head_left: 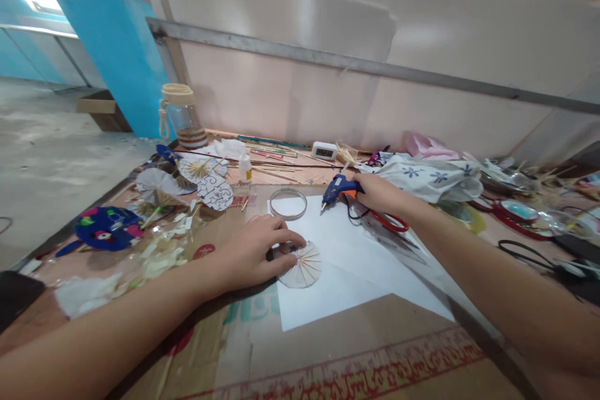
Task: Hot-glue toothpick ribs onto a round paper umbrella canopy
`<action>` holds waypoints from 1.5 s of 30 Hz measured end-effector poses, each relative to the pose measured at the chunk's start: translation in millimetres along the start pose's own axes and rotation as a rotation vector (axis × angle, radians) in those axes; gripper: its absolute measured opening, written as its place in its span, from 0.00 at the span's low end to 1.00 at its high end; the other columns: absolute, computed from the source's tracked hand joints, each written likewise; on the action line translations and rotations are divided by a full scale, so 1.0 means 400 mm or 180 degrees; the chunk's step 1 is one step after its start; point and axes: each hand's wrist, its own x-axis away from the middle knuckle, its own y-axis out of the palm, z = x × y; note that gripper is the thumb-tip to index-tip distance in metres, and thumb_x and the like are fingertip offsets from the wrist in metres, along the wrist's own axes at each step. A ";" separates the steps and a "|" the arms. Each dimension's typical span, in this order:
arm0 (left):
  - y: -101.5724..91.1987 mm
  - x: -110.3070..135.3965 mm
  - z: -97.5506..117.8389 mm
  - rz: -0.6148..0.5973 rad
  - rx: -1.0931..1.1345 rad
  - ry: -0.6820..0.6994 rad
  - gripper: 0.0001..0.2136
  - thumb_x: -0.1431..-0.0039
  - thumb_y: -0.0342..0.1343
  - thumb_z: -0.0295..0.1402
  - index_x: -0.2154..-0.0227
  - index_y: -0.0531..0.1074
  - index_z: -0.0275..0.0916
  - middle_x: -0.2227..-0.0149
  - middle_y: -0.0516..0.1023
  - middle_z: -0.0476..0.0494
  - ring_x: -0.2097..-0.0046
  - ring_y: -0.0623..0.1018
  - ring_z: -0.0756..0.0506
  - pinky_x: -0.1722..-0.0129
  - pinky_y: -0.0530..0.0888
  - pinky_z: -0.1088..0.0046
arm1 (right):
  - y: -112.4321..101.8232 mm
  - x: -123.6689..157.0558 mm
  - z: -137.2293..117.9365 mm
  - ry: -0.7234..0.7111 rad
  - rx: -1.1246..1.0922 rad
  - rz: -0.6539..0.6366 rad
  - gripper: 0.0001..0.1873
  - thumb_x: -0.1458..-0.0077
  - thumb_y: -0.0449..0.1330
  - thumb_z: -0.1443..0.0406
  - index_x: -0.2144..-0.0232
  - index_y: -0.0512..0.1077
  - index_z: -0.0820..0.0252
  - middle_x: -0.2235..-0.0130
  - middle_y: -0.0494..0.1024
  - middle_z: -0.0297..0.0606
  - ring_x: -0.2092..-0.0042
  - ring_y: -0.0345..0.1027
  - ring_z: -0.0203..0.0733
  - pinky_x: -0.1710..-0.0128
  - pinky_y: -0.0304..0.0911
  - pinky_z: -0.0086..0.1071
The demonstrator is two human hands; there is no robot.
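My left hand [265, 253] rests at the left side of a small round fan [307, 265], thumb and index finger pressed on it. Thin pale sticks spread across the fan's whitish face like spokes, and part of it is hidden under the fingers. A blue hot glue gun [338, 189] is gripped in my right hand [377, 192], its nozzle pointing down and to the left above the white paper [356, 262]. Just beyond my left hand lies a thin ring [288, 204], partly over the paper's edge.
Printed cardboard [375, 369] covers the near table. Several decorated round fans, including a blue one [110, 228], lie left among scraps. Behind are a small glue bottle [245, 167], a glass jar [185, 119] and a white digital clock [324, 150]. Red-handled scissors [390, 220] and patterned cloth [422, 176] lie right.
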 end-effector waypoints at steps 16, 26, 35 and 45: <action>-0.015 -0.051 0.054 -0.0039 -0.0166 -0.0412 0.11 0.32 0.57 0.41 0.58 0.79 0.40 0.63 0.81 0.42 0.60 0.78 0.41 0.59 0.71 0.65 | -0.011 0.239 -0.053 0.0216 -0.3890 -0.0098 0.27 0.53 0.76 0.47 0.61 0.75 0.58 0.74 0.70 0.29 0.75 0.64 0.37 0.70 0.71 0.38; -0.026 -0.022 0.006 -0.0187 0.0289 0.0136 0.16 0.33 0.58 0.41 0.47 0.80 0.45 0.54 0.75 0.42 0.50 0.76 0.41 0.48 0.72 0.64 | 0.029 0.245 -0.001 -0.0140 -0.3572 -0.1211 0.30 0.52 0.75 0.43 0.63 0.80 0.63 0.74 0.77 0.36 0.74 0.68 0.37 0.74 0.64 0.31; -0.022 -0.022 0.017 -0.0345 0.0037 0.0099 0.19 0.38 0.62 0.41 0.46 0.77 0.46 0.50 0.76 0.42 0.47 0.75 0.38 0.47 0.72 0.61 | -0.011 0.276 -0.061 -0.0164 -0.2001 -0.0644 0.17 0.48 0.71 0.47 0.67 0.86 0.52 0.68 0.86 0.39 0.69 0.77 0.47 0.74 0.70 0.34; -0.013 -0.028 0.001 -0.0346 0.0238 0.0202 0.16 0.31 0.55 0.43 0.46 0.78 0.48 0.53 0.76 0.43 0.51 0.74 0.39 0.50 0.69 0.62 | 0.011 0.316 -0.108 -0.0058 -0.1535 -0.0488 0.14 0.47 0.69 0.48 0.66 0.86 0.47 0.72 0.86 0.34 0.72 0.79 0.51 0.79 0.67 0.36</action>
